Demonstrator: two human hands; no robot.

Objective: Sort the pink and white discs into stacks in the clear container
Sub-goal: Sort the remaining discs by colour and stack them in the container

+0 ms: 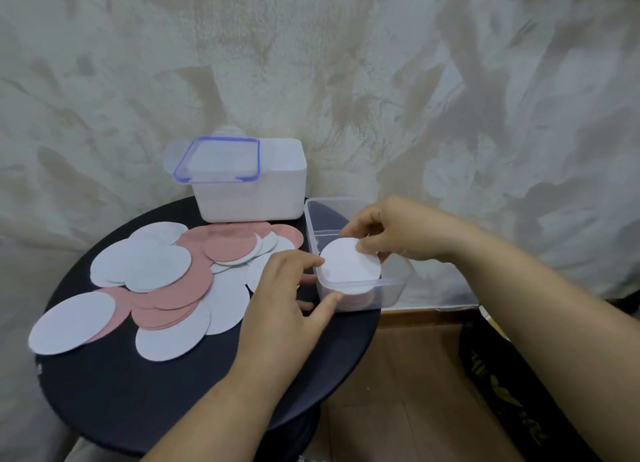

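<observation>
A clear container (391, 288) sits at the right edge of the round black table (138, 385). In its near end lies a stack topped by a white disc (348, 264), with pink discs (360, 297) showing beneath through the wall. My right hand (391, 231) pinches the far edge of that white disc. My left hand (287, 299) touches the container's near left corner, thumb against its front wall and fingertips at the rim. Loose white discs (145, 264) and pink discs (183, 292) overlap in a heap on the table to the left.
A white tub (249, 198) stands at the back of the table with a clear blue-rimmed lid (216, 160) lying on top. A patterned wall is close behind. Wooden floor and a dark bag (512, 392) lie to the right below the table.
</observation>
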